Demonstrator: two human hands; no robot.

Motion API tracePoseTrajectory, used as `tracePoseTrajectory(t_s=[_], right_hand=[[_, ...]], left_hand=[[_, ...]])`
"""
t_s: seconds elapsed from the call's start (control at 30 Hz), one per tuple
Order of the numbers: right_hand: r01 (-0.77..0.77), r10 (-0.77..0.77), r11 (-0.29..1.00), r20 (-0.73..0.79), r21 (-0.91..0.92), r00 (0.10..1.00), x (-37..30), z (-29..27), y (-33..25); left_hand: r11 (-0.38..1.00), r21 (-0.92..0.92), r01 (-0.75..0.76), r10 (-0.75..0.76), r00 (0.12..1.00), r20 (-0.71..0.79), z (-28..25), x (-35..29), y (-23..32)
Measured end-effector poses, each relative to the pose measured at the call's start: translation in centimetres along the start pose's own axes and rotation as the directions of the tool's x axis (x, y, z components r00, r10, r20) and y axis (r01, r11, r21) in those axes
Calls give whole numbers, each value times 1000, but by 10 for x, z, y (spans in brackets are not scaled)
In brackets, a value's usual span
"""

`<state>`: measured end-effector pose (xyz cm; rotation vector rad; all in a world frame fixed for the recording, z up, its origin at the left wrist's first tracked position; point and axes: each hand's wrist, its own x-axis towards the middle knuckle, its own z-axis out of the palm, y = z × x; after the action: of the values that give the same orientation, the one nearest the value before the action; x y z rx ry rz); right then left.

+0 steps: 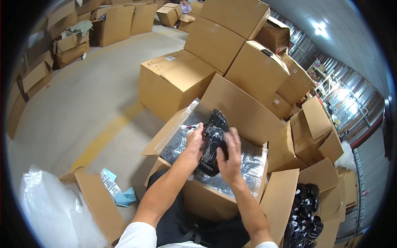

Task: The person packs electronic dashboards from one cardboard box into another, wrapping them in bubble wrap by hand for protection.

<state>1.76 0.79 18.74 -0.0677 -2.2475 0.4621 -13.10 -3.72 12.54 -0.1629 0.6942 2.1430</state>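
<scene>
Just above an open carton (pixel 244 206) lined with silvery bubble wrap (pixel 252 165), I hold a black item in clear plastic (pixel 214 142) between both hands. It looks like a bundle of more than one piece; the exact kind is unclear. My left hand (pixel 195 142) grips its left side, fingers partly hidden behind it. On the right side, the thumb and curved fingers of my right hand (pixel 231 155) press around it, slightly blurred. A small bit of red and white shows beside my left fingers.
Similar black wrapped items (pixel 305 206) fill an open box at lower right. Large cartons (pixel 215 41) are stacked ahead. At lower left, bubble wrap (pixel 49 211) bulges beside a box, with a blue printed sheet (pixel 118 190) nearby. A person (pixel 185 6) is far back.
</scene>
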Motion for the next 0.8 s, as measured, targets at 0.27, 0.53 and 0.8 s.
tracePoseTrajectory(t_s=[0.27, 0.53, 0.8], right_hand=[[-751, 762, 180, 393, 636, 515, -49, 15, 30], [-515, 707, 526, -11, 677, 707, -35, 4, -2], [-314, 750, -5, 211, 950, 627, -9, -49, 84]], left_hand=[[965, -64, -255, 258, 965, 51, 9, -1, -7], [926, 147, -347, 360, 930, -72, -3, 7, -15], [808, 2, -590, 588, 804, -87, -6, -10, 22]])
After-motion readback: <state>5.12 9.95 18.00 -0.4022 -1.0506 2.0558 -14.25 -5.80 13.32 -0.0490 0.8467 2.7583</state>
